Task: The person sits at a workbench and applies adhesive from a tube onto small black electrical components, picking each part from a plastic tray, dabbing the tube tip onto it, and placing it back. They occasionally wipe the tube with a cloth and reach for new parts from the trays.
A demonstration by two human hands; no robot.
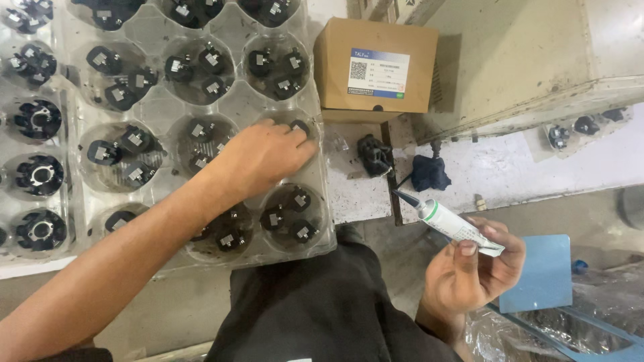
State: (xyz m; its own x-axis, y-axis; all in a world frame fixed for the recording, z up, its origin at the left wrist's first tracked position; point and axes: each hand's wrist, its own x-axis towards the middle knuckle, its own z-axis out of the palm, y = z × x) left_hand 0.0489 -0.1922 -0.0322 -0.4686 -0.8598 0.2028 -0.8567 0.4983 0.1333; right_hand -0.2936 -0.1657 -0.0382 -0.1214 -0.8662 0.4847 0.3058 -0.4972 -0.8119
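Observation:
My left hand (pixel 261 155) reaches into a cup of a clear plastic tray (pixel 320 201) filled with small black parts (pixel 285 218) that carry silver squares. Its fingertips rest on a black part (pixel 300 127) in that cup; whether they grip it I cannot tell. My right hand (pixel 469 271) holds a white tube with a green band and a dark pointed nozzle (pixel 448 223), nozzle aimed up and to the left. The tube hangs over my lap, apart from the tray.
A brown cardboard box (pixel 376 65) with a label stands behind the tray. Two black lumps (pixel 374 154) (pixel 428 171) lie on the white bench. Round black ring parts (pixel 39 174) fill another tray at the left. A blue plate (pixel 540 271) and plastic wrap lie at lower right.

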